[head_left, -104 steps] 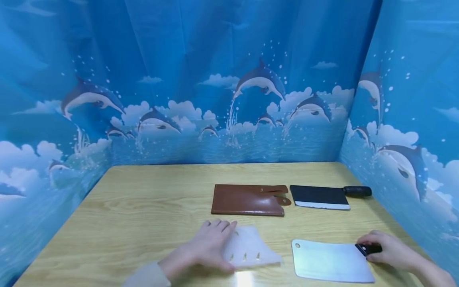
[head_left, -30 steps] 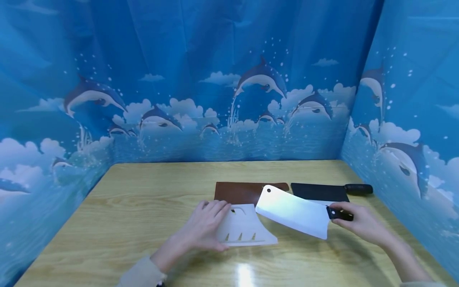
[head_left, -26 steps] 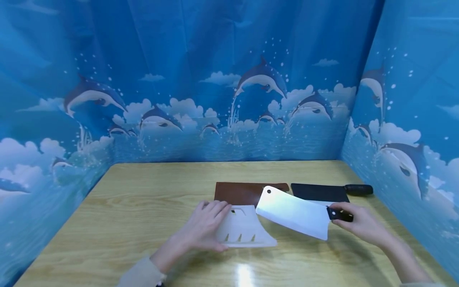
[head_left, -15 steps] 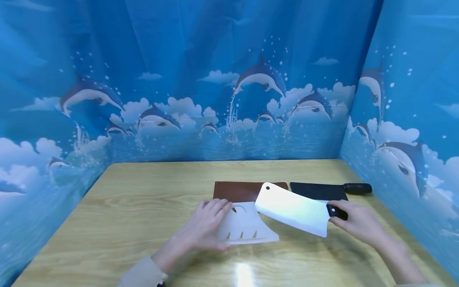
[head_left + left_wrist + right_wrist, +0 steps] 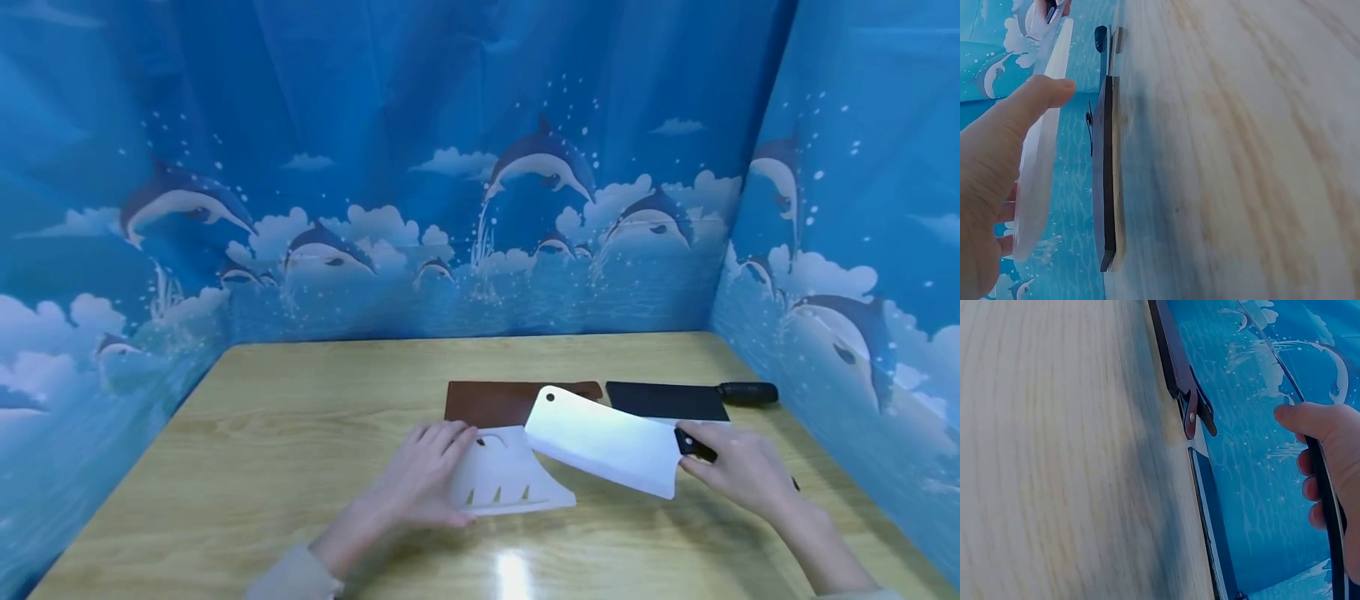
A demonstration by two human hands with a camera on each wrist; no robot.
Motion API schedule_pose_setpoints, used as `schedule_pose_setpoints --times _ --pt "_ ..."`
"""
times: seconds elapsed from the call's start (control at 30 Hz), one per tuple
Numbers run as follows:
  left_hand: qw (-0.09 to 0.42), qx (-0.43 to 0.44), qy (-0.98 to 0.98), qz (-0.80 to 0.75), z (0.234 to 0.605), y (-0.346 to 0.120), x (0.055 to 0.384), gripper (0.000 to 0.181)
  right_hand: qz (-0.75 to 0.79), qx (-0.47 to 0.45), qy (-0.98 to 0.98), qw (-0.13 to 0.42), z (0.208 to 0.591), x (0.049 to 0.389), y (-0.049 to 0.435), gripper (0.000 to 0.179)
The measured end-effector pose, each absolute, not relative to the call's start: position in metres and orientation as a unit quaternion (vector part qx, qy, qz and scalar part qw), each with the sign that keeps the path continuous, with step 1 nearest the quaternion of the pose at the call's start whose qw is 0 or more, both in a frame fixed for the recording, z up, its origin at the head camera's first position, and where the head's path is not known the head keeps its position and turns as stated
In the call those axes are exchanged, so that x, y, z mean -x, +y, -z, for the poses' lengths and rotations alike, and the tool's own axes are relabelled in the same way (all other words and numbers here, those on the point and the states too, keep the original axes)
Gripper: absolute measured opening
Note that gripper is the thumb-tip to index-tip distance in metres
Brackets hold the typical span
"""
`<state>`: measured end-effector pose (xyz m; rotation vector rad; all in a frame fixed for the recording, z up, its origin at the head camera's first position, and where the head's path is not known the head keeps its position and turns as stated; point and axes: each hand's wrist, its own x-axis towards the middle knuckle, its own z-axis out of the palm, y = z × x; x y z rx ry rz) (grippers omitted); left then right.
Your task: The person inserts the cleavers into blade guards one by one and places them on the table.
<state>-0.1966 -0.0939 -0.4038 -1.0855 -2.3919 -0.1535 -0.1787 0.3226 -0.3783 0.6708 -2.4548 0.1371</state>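
My left hand (image 5: 427, 477) holds a white plastic blade guard (image 5: 517, 475) with several pointed slots along its near side. In the left wrist view the guard (image 5: 1038, 181) is raised off the table, the thumb on one face and fingers behind. The right hand (image 5: 738, 467) grips the black handle (image 5: 695, 446) of a silver cleaver, its blade (image 5: 600, 437) tilted in the air with the holed front end toward the left. That front end overlaps the guard's right edge in the head view. In the right wrist view fingers (image 5: 1313, 487) curl round the cleaver handle (image 5: 1329, 519).
Behind the guard lies a brown leather knife sheath (image 5: 480, 402), partly covered in view. To its right lies a second cleaver with a black blade (image 5: 663, 401) and black handle. Blue dolphin-print curtains (image 5: 375, 283) border the wooden table (image 5: 300, 433) at back and sides.
The silver cleaver has been lifted from the front right of the table and brought left to the guard. My left hand has raised the guard. Over the last second both hands shift only slightly.
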Motion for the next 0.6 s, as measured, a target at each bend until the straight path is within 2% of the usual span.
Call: schedule_pose_setpoints --times 0.4,0.6 --pt "0.265 0.411 -0.871 0.046 0.4084 -0.0940 0.1946 0.104 -0.067 -0.280 -0.912 0.291 0.3837 0.1796 0.3271 0.044" --pt "0.240 0.403 -0.882 0.050 0.4039 -0.0951 0.1988 0.103 -0.063 -0.293 -0.908 0.291 0.3847 0.1769 0.3262 0.044"
